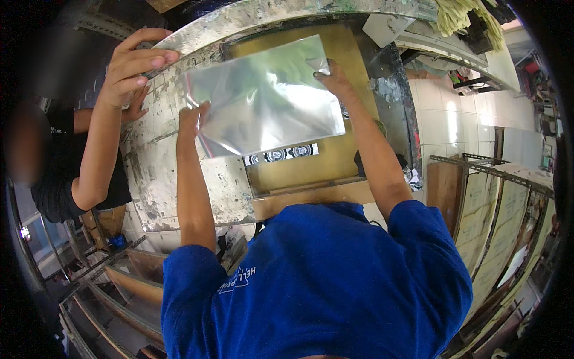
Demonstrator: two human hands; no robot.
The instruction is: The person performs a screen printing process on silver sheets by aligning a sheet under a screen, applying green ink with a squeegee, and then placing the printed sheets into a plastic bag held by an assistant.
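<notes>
A clear, shiny plastic bag point(269, 99) with a reddish strip along its left edge is stretched between my hands. My left hand point(194, 116) pinches its left edge. My right hand point(335, 81) grips the upper right corner, where the plastic is creased. Beneath the bag lies a yellowish-brown flat panel point(299, 172), partly hidden by it. A white strip with round black prints point(276, 154) shows on the panel, just under the bag's lower edge.
At the left stands another person in black, one hand point(128, 66) at the curved rim of the paint-stained table point(158, 197). Metal racks with boards point(478, 191) stand at right, and shelving frames point(134, 281) at lower left. Yellowish cloth point(457, 17) hangs at the upper right.
</notes>
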